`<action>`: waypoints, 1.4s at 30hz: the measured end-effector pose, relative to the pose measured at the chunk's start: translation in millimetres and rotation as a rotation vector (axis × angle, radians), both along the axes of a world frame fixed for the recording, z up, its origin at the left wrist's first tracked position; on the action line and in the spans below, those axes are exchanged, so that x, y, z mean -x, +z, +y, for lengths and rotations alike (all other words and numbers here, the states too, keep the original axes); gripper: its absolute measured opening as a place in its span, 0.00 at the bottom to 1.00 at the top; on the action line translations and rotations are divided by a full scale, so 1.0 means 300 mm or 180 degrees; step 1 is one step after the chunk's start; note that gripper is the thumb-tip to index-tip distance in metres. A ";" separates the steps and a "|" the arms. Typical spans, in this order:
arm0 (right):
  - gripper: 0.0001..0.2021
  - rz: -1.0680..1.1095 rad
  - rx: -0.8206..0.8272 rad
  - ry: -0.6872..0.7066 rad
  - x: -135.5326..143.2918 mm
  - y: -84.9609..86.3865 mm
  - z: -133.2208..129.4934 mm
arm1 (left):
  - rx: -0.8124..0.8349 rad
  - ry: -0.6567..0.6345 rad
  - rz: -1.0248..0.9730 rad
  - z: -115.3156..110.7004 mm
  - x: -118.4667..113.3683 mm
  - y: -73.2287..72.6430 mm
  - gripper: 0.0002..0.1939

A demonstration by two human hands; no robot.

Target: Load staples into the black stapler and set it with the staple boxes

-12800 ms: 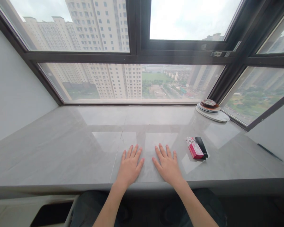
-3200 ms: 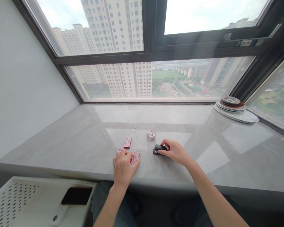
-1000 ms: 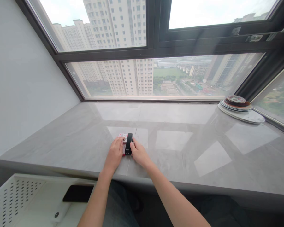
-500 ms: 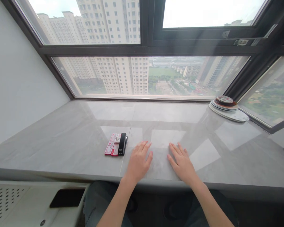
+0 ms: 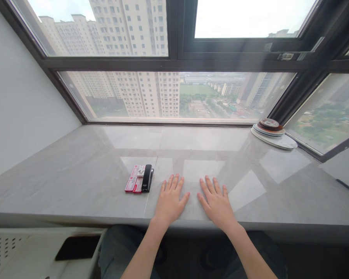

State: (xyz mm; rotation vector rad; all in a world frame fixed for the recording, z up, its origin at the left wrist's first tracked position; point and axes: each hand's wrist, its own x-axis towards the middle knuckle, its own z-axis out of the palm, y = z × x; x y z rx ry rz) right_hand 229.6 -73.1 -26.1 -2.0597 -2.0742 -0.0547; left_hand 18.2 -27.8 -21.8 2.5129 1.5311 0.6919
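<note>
Grey counter (image 5: 75, 182) bears my left hand (image 5: 170, 202) and right hand (image 5: 217, 204), both spread wide; black stapler (image 5: 146, 179) and small boxes (image 5: 130, 183) sit left, stacked discs (image 5: 269, 131) far right.

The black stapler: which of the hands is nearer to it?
Left. The left hand lies just right of the black stapler; the right hand lies farther right, past the left hand.

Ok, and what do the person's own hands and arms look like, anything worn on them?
The left hand and right hand are bare, ungloved. No ring shows on the fingers, and no watch, bracelet or sleeve shows on the forearms.
</note>
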 end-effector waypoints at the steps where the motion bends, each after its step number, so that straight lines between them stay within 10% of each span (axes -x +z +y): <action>1: 0.31 0.0000 -0.0008 0.0004 0.000 -0.001 0.000 | 0.0001 0.0000 0.0001 0.000 0.000 0.000 0.31; 42: 0.32 -0.0116 0.0055 -0.0032 0.007 0.021 -0.011 | -0.0024 0.0056 0.0434 -0.009 -0.004 0.024 0.31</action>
